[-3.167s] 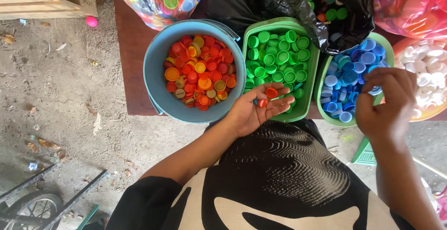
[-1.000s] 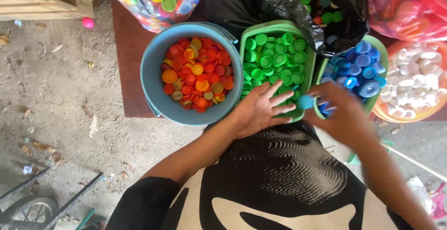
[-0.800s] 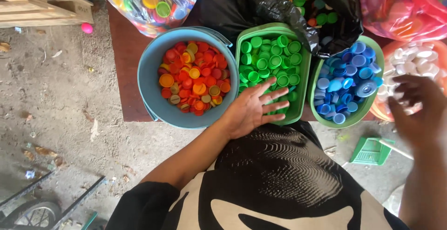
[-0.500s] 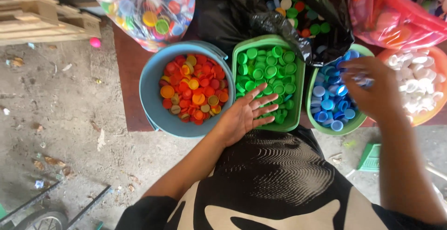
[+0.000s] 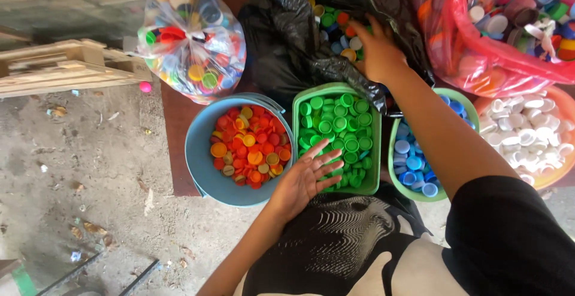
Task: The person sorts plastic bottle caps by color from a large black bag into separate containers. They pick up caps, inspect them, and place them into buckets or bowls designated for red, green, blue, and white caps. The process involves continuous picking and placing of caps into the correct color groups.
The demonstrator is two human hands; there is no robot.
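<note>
At top centre the right hand (image 5: 377, 53) reaches into the black plastic bag (image 5: 293, 38) of mixed bottle caps (image 5: 335, 26), fingers curled; whether it has pinched one I cannot tell. The left hand (image 5: 305, 179) lies open and empty, palm up, over the green tub (image 5: 377, 146). The caps look light, stiff and slippery, best gripped by their ribbed rims.

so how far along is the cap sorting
Well under way: the blue tub holds red and orange caps, the green tray green ones, the green bowl blue ones, the orange basin white ones. In hand: the right hand reaches into the black bag; the left hand rests open. Left: three bags of mixed caps.
</note>
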